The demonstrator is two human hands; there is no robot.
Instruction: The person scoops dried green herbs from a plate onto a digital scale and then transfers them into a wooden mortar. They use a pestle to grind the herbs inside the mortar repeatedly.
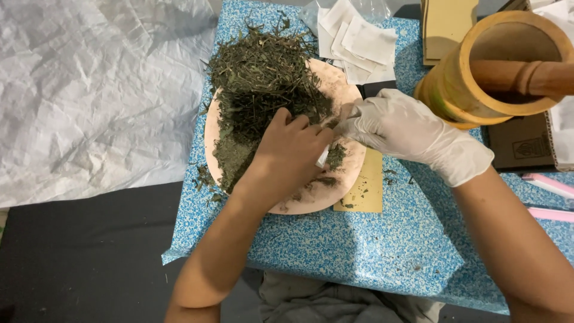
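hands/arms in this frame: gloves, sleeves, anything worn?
Left hand is bare: no glove, ring or watch visible. Right hand wears a thin, whitish disposable glove, wrinkled, ending in a loose cuff at the wrist. Both forearms are bare, with no sleeves in view.

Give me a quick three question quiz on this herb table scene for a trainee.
1. True or false: the right hand wears a white glove.
2. What lies heaped on the round plate? A) dried herbs B) coins C) rice
3. Fill in: the pestle rests in a wooden ____.

Key
1. True; the left hand is bare.
2. A, dried herbs.
3. Mortar, standing beside the white sachets.
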